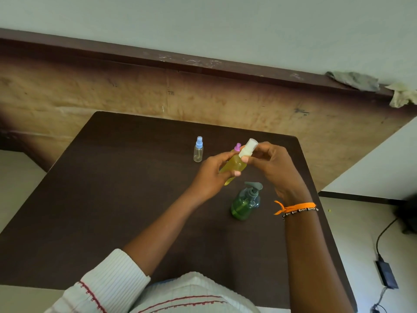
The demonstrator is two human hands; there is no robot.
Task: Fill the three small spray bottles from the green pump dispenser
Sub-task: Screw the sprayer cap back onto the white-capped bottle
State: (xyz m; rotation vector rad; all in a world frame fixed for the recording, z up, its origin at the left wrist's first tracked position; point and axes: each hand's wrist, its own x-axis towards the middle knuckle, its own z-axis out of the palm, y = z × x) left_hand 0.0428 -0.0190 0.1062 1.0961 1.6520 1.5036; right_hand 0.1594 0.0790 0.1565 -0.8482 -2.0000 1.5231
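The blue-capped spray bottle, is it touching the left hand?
Apart. The head view shows the blue-capped spray bottle standing alone on the table, with bare tabletop between it and the left hand, which holds the yellow-filled bottle.

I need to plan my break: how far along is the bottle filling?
One bottle with a white cap holds yellow liquid; the left hand grips it and the right hand is at its cap. The blue-capped bottle looks empty. The pink-capped bottle is mostly hidden.
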